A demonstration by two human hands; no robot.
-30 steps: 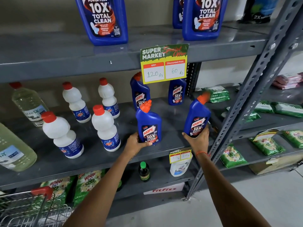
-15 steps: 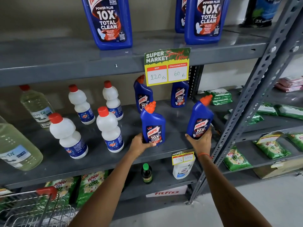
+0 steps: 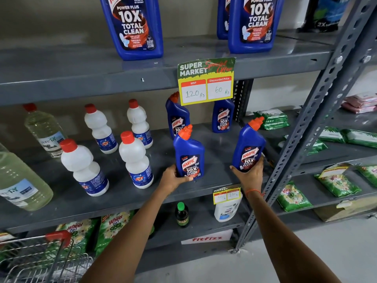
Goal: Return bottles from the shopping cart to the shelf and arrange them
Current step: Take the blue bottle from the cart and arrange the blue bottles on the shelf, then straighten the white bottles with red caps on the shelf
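Grey steel racks (image 3: 318, 103), beige wall (image 3: 51, 21), pale floor (image 3: 306, 252).

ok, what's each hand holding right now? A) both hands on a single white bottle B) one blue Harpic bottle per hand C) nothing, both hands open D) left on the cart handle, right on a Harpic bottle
B: the left hand grips one blue Harpic bottle at its base, the right hand grips another, tilted, Harpic bottle, both at the middle shelf front edge.

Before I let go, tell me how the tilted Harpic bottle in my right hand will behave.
The Harpic bottle looks rigid, so it shouldn't flex. It's tall with a narrow base and now leaning, so it may tip unless set upright. Its glossy sides could slip in the right hand.
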